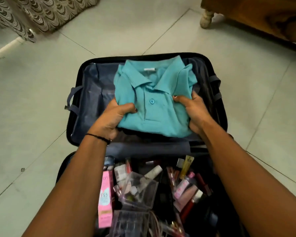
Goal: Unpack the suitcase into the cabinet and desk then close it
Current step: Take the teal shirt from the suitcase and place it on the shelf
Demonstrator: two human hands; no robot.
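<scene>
Left hand [113, 118], right hand [195, 112] grip shirt [158, 108] edges, seemingly clear of suitcase [90, 100] walls.

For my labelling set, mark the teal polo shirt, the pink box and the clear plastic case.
teal polo shirt [169, 120]: head view, chest right of the placket.
pink box [106, 199]: head view, middle of its front face.
clear plastic case [138, 190]: head view, its top face.
</scene>
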